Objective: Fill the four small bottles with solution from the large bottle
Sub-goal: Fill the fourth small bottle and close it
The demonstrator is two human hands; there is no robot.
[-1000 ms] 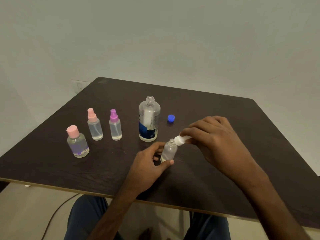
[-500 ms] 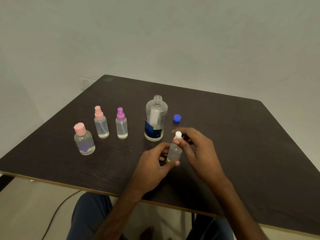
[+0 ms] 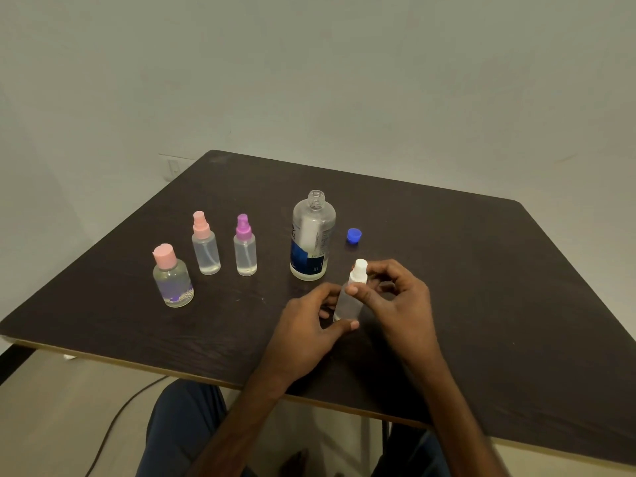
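Both hands work a small spray bottle [image 3: 347, 306] standing upright on the dark bench [image 3: 481, 270], near its front edge. The left grip [image 3: 309, 325] is curled around the bottle's lower body, thumb in front and fingers behind. The right grip [image 3: 395, 304] pinches the white spray cap [image 3: 360, 270] on the bottle's neck between thumb and fingertips. Just behind stands the large bottle [image 3: 311, 235], blue-labelled and with its mouth uncapped. Its blue cap [image 3: 353, 235] lies on the bench close to its right. Well apart to the left, three capped small bottles stand in a row: a purple-topped spray bottle [image 3: 245, 251], a pink-topped spray bottle [image 3: 205, 249] and a rounder pink-capped bottle [image 3: 172, 278].
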